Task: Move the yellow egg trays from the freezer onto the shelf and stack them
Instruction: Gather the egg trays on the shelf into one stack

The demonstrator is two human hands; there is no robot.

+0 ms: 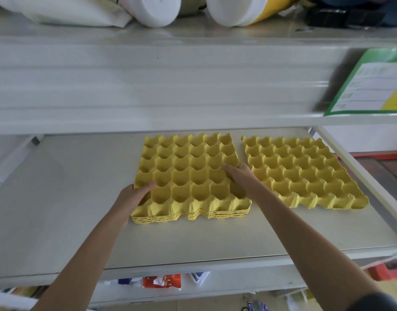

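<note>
A stack of several yellow egg trays (188, 176) lies on the middle shelf board (69, 198), its front edge showing the layered rims. My left hand (134, 196) grips the stack's near left corner, thumb on top. My right hand (236, 173) rests on the stack's right side, fingers pressed into the cups. A second yellow egg tray pile (305, 171) sits just to the right, a narrow gap apart from the first, and neither hand touches it.
The upper shelf (148, 86) overhangs the trays. White rolls (152, 10) and a yellow-and-white tub (244, 10) stand on top. A green-edged printed sheet (370, 86) lies at the right. Packets (161, 280) show below the shelf edge.
</note>
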